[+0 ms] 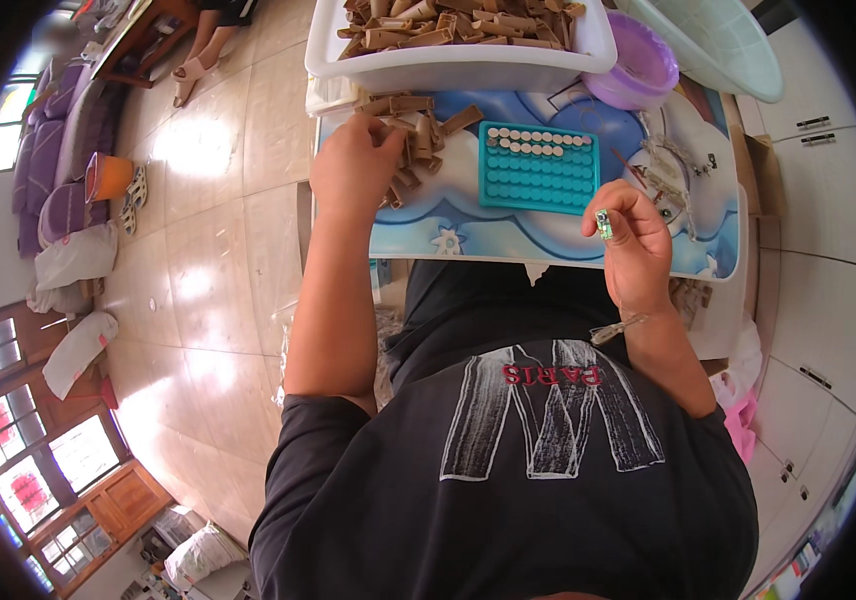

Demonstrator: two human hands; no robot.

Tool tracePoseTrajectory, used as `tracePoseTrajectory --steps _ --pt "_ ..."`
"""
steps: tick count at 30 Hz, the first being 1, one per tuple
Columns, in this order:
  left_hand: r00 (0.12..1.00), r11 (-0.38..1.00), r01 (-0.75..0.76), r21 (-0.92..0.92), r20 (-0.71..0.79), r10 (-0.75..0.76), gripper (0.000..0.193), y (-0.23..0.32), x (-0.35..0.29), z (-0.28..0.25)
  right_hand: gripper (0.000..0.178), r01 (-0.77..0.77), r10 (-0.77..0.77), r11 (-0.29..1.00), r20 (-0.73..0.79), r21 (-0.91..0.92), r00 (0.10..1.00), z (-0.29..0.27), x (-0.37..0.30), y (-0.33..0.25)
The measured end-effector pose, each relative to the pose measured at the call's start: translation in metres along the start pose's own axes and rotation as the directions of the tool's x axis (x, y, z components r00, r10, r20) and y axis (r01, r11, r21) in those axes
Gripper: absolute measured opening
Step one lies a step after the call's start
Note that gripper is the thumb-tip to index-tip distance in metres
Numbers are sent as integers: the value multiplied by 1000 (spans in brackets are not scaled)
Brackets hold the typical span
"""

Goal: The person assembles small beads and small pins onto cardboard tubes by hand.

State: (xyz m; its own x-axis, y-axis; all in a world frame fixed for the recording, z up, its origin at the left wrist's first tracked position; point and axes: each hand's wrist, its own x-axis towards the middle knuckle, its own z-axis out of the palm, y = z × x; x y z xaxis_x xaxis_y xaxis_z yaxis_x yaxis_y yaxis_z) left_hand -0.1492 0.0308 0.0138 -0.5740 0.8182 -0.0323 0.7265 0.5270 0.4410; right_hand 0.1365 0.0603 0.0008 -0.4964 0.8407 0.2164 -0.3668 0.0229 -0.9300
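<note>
My right hand is closed on a small green circuit board, pinched between thumb and fingers. Beneath that hand, near the wrist, hangs a thin wire with a pale end. At the left of the table, my left hand reaches with curled fingers into a loose pile of brown trough-shaped plastic pieces; what its fingertips grip is hidden. Between the hands lies a teal tray with rows of round pockets. White round pieces fill part of its far rows.
A white bin heaped with similar brown pieces stands at the far side. Right of it are a purple basin and a large pale green basin. Thin wires lie tangled at the right of the blue patterned table.
</note>
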Motion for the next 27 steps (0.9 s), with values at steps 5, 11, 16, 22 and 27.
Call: tracePoseTrajectory --steps 5,11,16,22,27 --pt "999 985 9 -170 -41 -16 32 -3 -2 -7 14 -26 26 1000 1 17 1000 1 -3 -1" --pt "992 561 -107 -821 -125 6 31 -7 -10 -7 13 -57 55 995 27 79 998 3 -6 4" --pt "905 -29 356 -934 337 261 25 25 -59 5 7 44 -43 996 20 -72 999 11 -3 0" --pt "717 -242 668 -704 519 466 26 51 -103 35 6 182 -209 873 -11 -453 978 29 3 -5" --pt "692 -187 679 -710 535 485 29 56 -107 36 7 226 -266 752 29 -619 964 31 3 -7"
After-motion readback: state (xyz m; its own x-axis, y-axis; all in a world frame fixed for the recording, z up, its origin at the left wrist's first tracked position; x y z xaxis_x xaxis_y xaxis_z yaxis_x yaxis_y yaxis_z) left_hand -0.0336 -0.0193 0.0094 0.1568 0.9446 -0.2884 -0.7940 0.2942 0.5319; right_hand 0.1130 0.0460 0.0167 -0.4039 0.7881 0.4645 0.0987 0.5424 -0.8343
